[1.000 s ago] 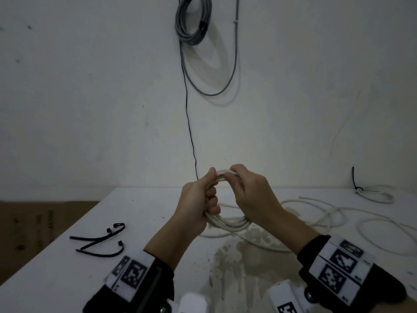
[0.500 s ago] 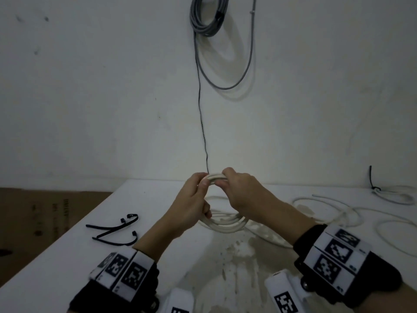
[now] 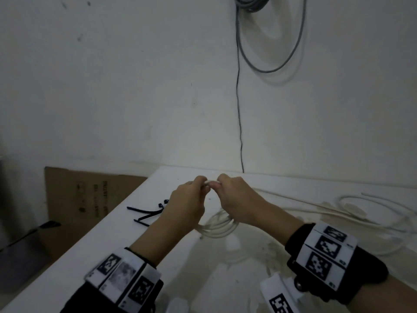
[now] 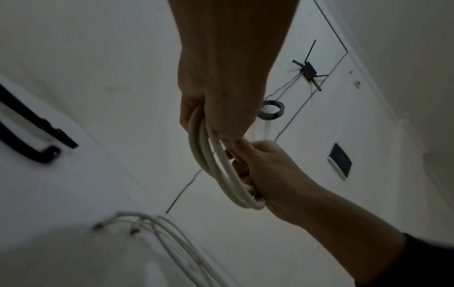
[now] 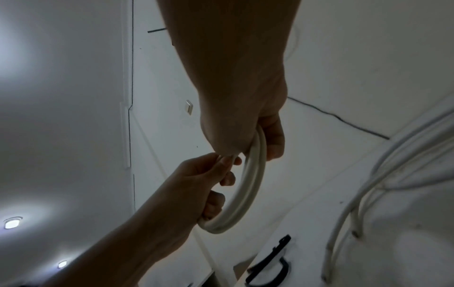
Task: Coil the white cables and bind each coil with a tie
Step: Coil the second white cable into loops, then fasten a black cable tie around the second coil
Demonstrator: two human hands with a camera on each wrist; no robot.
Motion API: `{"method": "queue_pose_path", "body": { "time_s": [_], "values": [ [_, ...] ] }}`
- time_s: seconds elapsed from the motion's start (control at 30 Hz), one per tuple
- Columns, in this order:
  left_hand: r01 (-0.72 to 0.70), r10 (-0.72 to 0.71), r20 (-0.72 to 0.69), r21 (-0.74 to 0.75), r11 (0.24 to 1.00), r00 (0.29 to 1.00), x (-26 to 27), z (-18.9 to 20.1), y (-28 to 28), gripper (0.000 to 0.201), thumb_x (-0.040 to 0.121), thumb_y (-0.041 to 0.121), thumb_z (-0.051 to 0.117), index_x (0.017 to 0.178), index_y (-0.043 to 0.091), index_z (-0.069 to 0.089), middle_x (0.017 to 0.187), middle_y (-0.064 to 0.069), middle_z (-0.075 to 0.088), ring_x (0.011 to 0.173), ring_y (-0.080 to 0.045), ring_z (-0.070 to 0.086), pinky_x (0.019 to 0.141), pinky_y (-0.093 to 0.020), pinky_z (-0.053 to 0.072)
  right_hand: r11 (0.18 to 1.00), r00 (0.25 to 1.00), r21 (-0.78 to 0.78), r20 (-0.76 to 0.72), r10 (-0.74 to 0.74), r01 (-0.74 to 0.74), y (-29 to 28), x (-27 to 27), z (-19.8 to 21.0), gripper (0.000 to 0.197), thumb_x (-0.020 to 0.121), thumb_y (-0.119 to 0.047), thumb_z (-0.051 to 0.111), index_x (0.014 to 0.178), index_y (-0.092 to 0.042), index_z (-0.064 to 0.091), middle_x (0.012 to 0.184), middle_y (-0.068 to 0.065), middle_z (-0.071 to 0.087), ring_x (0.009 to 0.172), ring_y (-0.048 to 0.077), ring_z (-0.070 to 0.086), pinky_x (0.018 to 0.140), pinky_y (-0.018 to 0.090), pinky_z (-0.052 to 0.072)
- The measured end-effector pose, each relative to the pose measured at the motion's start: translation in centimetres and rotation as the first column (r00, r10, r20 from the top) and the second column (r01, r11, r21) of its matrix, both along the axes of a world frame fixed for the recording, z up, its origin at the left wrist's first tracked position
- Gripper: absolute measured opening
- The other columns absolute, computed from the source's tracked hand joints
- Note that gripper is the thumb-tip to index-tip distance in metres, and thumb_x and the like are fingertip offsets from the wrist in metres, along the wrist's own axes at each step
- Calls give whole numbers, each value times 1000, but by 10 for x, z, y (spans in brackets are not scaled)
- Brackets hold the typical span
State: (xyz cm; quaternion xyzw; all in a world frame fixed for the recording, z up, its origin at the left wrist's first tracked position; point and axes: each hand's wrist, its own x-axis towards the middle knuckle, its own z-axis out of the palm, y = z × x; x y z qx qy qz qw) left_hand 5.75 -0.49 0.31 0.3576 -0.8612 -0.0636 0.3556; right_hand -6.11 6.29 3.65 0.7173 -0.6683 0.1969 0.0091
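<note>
Left hand [image 3: 187, 204] and right hand [image 3: 237, 199] both grip the white cable coil [image 3: 217, 227] above the bench [image 3: 112, 245] — black ties [image 3: 149, 213] lie beside it.

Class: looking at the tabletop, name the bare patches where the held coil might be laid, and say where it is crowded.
Bare table lies near its left edge, below the black ties, and behind the hands by the wall. The loose white cables crowd the right side. Both hands grip the coil at the middle.
</note>
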Motion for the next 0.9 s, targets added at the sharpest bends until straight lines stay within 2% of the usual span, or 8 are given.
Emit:
{"method": "queue_pose_path", "body": {
  "time_s": [0.13, 0.2, 0.27, 0.4, 0.53, 0.6, 0.67, 0.9],
  "values": [
    [-8, -5, 100, 126, 992, 995, 40, -8, -16, 28, 99, 26, 39, 114, 9, 56, 89, -8, 67, 75, -19, 58, 66, -24, 43, 982, 973, 143, 211, 96, -127, -31, 18, -16, 39, 102, -26, 29, 100, -2, 59, 85, 18, 63, 71, 24, 60, 66, 37, 49],
    [18, -40, 85, 252, 968, 996, 62, -7, -25, 25, 98, 24, 43, 108, 9, 61, 72, 2, 59, 58, -6, 50, 54, -14, 39, 948, 882, 225, 461, 102, -227, -48, 23, -23, 41, 101, -33, 30, 84, -10, 59, 71, 9, 64, 60, 18, 62, 59, 32, 52],
    [23, -47, 66, 333, 943, 997, 81, -7, -33, 22, 96, 20, 46, 101, 9, 65, 57, 11, 48, 44, -1, 45, 45, -12, 36, 922, 780, 291, 626, 19, -256, -67, 24, -29, 43, 101, -37, 29, 89, -10, 61, 76, 8, 64, 66, 16, 63, 62, 26, 51],
    [4, -54, 109, 419, 908, 993, 108, -12, -48, 23, 94, 20, 51, 103, 6, 66, 46, 11, 49, 37, -1, 43, 40, -10, 35, 924, 890, 344, 455, -7, -169, -110, 26, -49, 30, 97, -28, 46, 107, -6, 63, 96, 10, 63, 68, 16, 65, 54, 20, 52],
    [-9, -55, 108, 514, 858, 993, 120, -21, -62, 26, 94, 22, 52, 108, 4, 64, 74, -19, 62, 33, -5, 37, 38, -15, 36, 904, 959, 404, 282, 22, -139, -137, 37, -65, 22, 85, -22, 67, 89, 0, 71, 68, 11, 68, 51, 12, 60, 49, 14, 49],
    [-5, -57, 99, 533, 846, 993, 120, -23, -66, 26, 94, 21, 51, 107, 2, 64, 74, -18, 60, 33, -5, 35, 39, -15, 36, 892, 975, 431, 217, 46, -138, -141, 42, -69, 17, 79, -15, 73, 83, 2, 73, 62, 8, 66, 50, 11, 57, 50, 14, 48],
    [12, -72, 87, 553, 833, 994, 116, -23, -68, 25, 94, 20, 51, 105, 1, 64, 68, -13, 55, 34, -6, 32, 38, -18, 36, 903, 983, 408, 169, 67, -132, -142, 42, -70, 13, 75, -7, 74, 83, 3, 73, 75, 14, 71, 58, 15, 59, 50, 16, 48],
    [155, -180, -16, 588, 794, 984, 82, -10, -59, 23, 95, 18, 50, 102, 3, 66, 62, -6, 39, 39, -7, 27, 38, -19, 28, 984, 966, -22, 186, 180, -179, -116, 2, -44, 11, 80, -8, 69, 89, -5, 74, 88, 9, 73, 73, 16, 64, 73, 23, 50]
  ]
}}
